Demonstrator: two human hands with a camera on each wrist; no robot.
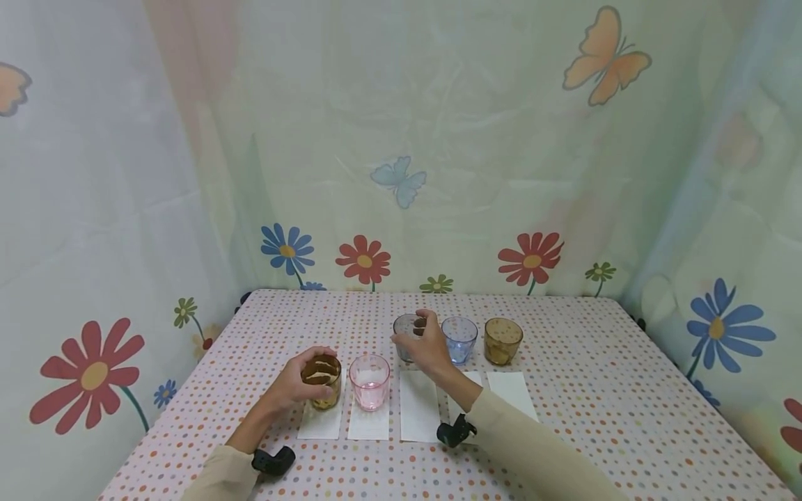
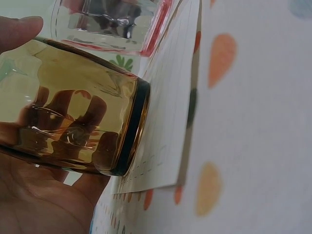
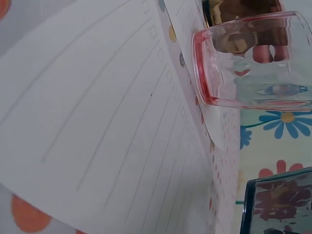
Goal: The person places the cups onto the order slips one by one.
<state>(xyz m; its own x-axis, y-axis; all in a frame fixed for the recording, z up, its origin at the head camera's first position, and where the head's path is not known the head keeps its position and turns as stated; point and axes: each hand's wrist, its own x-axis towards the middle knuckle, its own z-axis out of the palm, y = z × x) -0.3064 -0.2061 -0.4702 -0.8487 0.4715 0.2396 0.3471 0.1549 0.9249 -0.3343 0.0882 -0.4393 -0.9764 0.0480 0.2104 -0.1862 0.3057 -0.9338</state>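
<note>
My left hand (image 1: 294, 383) grips an amber glass (image 1: 330, 396) round its side, over the leftmost paper slip (image 1: 321, 428). In the left wrist view the fingers show through the amber glass (image 2: 73, 112), and its base is at the lined paper (image 2: 168, 122). Just right of it, a pink glass (image 1: 370, 393) stands upright on the second slip (image 1: 368, 428). Farther back, my right hand (image 1: 432, 351) holds a grey glass (image 1: 404, 327) between thumb and fingers, behind the middle slip (image 1: 418, 417). Whether the grey glass touches the table cannot be told.
Beside the right hand stand a blue glass (image 1: 460, 341) and a brownish glass (image 1: 503, 342) in the back row. More paper slips, including the rightmost one (image 1: 514, 396), lie in front of them. A dotted cloth (image 1: 595, 403) covers the table; a printed curtain (image 1: 476, 139) hangs behind.
</note>
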